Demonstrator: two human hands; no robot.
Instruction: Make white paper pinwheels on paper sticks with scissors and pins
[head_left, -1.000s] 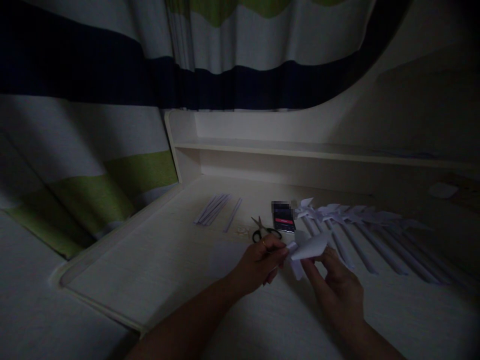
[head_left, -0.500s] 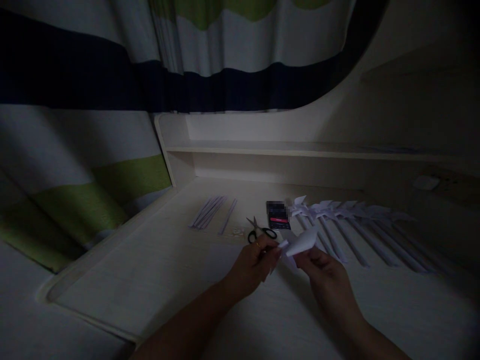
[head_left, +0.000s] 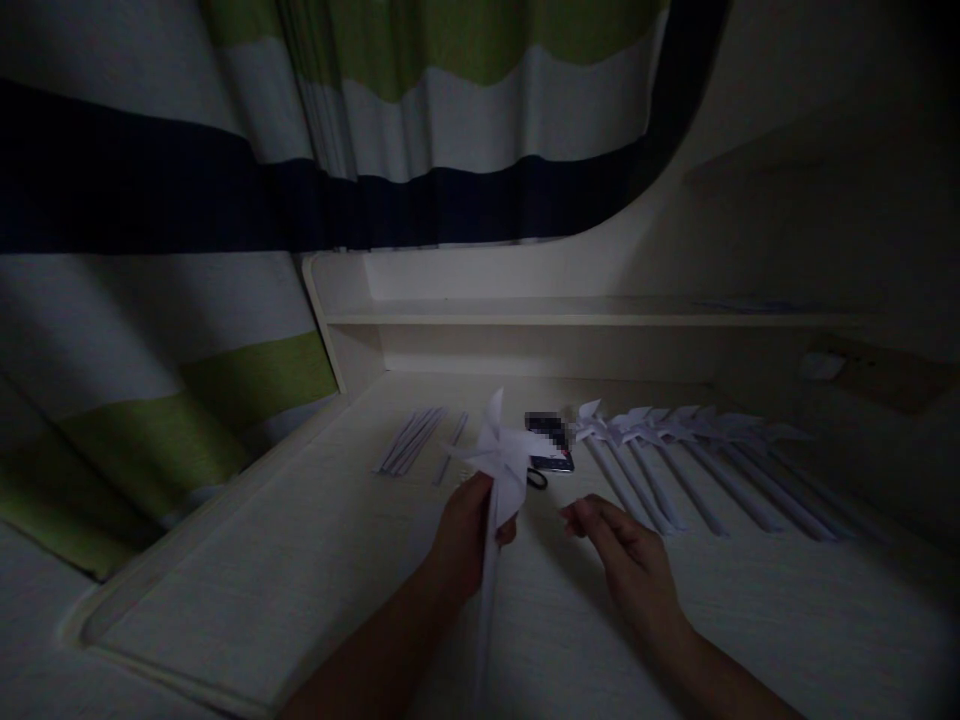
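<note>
A left hand [head_left: 466, 530] grips a finished paper pinwheel [head_left: 501, 460], right hand [head_left: 626, 550] loosely spread, finished pinwheels [head_left: 660, 440] at two o'clock, spare strips [head_left: 412, 440] at eleven.

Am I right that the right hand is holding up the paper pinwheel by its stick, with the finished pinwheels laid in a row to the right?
Not quite: the left hand holds the paper pinwheel by its stick; the right hand is empty beside it. The head view shows this. The finished pinwheels do lie in a row to the right.
</note>
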